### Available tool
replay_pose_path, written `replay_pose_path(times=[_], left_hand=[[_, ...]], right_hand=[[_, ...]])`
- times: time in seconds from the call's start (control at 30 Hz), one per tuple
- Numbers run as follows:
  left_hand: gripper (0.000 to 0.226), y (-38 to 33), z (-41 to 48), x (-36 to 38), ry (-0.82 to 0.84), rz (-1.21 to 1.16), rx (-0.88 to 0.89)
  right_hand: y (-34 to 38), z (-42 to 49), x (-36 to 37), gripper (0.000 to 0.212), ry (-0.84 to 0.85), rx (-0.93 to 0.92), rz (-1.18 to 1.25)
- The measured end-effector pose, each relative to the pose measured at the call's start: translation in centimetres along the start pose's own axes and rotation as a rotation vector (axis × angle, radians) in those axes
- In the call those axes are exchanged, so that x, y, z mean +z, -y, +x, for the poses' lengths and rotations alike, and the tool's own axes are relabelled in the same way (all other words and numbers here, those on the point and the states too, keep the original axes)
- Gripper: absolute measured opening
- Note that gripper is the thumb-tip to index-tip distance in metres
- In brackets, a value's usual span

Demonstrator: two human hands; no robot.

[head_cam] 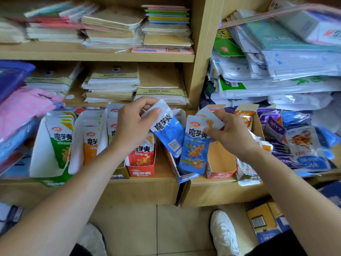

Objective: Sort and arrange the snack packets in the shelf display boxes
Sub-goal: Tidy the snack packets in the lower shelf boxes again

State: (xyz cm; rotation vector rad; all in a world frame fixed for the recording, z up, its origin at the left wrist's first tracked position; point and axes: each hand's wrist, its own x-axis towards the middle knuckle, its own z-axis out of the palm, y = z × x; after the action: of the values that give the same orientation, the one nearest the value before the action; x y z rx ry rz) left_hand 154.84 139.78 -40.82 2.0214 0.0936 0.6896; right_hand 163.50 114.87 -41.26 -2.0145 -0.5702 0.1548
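Left hand: fingers pinch the top of the tilted blue packet, held above the blue display box
Right hand: fingers grip the top of the upright blue packet, whose lower end sits in the same box
Blue display box: at the front edge of the shelf, between the red box and the empty orange box
Risk 1: the box leans at the shelf edge; a downward push could tip it off
Risk 2: a pinch on a glossy top seal may slip
Risk 3: close neighbours invite mis-sorting
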Motion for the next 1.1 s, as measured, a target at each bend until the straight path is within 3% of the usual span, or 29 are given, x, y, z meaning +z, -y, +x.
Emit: replay_pose_path(times=[0.2, 0.33, 0.4, 0.47, 0.57, 0.77, 0.87, 0.93, 1.1], left_hand=[[0.014, -1.8, -0.6, -0.5, 0.018, -0.134, -0.166], [0.033, -2.2, -0.6, -1.2, 0.116, -0.282, -0.297], [0.049, -2.1, -0.6, -1.6, 0.209, -0.297, -0.282], [0.059, -2.2, -0.7, -1.9, 0.299, -0.229, -0.226], [0.049, -2.4, -1.2, -1.7, 0.374, -0.100, -0.136], [0.011, -1.5, -1.9, 0.9, 0.196, 0.201, 0.088], [0.012, -0.9, -1.5, 2.1, 0.125, 0.379, 0.163], [0.012, -0.7, -1.3, 2.6, 0.174, 0.435, 0.143], [0.019, -0.5, -1.0, 2.8, 0.251, 0.532, 0.142]], right_hand=[[-0.5, 0.4, 0.6, 0.013, -0.032, 0.017, -0.043], [-0.4, 0.5, 1.2, 0.015, -0.086, 0.000, -0.037], [-0.3, 0.6, 1.4, 0.022, -0.112, -0.018, -0.015], [-0.1, 0.7, 1.7, 0.020, -0.117, -0.039, 0.019], [0.1, 0.6, 2.1, 0.011, -0.064, -0.040, 0.028], [0.3, 0.3, 2.2, 0.011, 0.185, -0.033, -0.015], [0.0, 0.4, 1.7, 0.009, 0.262, -0.023, 0.020], [-0.2, 0.5, 1.4, 0.012, 0.302, -0.009, 0.021], [-0.8, 0.7, 1.5, 0.017, 0.187, 0.012, 0.121]])
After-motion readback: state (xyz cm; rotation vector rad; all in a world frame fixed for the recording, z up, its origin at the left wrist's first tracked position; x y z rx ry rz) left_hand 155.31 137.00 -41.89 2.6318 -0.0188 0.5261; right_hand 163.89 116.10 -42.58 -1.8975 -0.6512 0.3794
